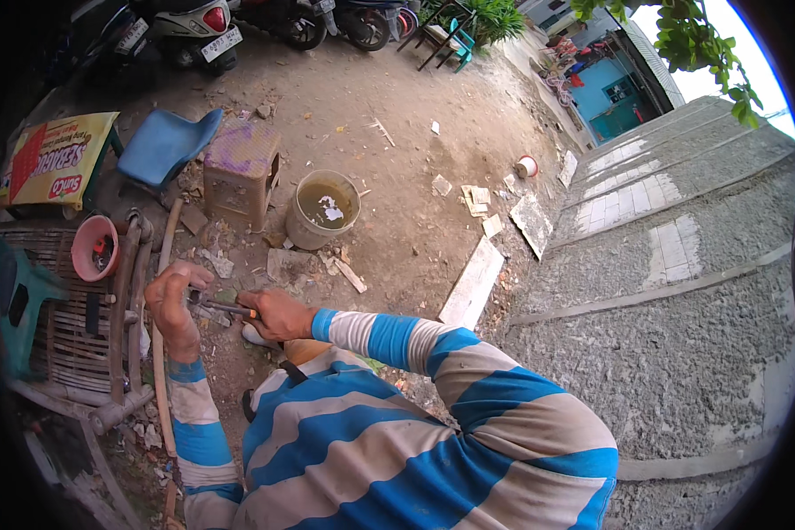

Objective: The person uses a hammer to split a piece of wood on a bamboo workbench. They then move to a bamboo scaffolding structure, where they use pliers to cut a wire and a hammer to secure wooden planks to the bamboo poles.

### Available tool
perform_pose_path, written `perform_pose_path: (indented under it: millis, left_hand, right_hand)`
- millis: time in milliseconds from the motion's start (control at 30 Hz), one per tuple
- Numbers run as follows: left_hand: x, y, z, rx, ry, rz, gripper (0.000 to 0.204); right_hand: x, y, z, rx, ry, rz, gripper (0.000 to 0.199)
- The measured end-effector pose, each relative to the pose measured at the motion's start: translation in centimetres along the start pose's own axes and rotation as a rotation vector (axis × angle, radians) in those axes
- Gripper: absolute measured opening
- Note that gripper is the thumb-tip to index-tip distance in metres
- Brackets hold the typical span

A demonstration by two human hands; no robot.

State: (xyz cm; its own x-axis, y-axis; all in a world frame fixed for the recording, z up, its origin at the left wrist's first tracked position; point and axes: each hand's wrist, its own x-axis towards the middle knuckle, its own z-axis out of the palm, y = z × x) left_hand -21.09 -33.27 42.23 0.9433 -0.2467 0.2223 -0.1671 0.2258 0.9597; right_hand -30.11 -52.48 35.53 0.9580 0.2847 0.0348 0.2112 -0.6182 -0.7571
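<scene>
Hand tool [230, 307], its shaft dark, was gripped in the right hand [280, 315], nearer than the bucket [306, 233]. The left hand [173, 305] curled at the tool's head, also nearer than the bucket; whether it gripped anything, I couldn't tell. Left of the bucket stood a stool [238, 181], then a blue chair [163, 152].

From where I stand, the bucket [306, 233] looks like matt, grimy plastic. Left of it, the stool [238, 155] is dull, stained plastic, and the blue chair [161, 148] smoother plastic. Below the bucket, the tool [228, 306] shows a metal shaft; the striped shirt [344, 433] is soft, matt cloth. Right of the bucket, the wall [609, 353] is rough, grey cement.
</scene>
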Motion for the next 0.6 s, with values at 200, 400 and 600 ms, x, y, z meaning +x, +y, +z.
perform_pose_path:
  millis: [200,400,600]
  left_hand:
    - [1.0,0.0,-3.2,0.003,0.152,0.088,0.042]
    - [-2.7,-1.3,-10.2,0.179,0.44,0.223,0.048]
    - [-8.9,1.9,-5.5,0.285,0.464,0.037,0.027]
  right_hand:
    - [-0.7,-1.0,0.6,0.055,-0.17,0.262,0.031]
    - [0.6,-2.3,-0.9,0.405,-0.227,0.35,0.037]
    - [3.3,-6.2,0.0,0.358,-0.227,0.254,0.036]
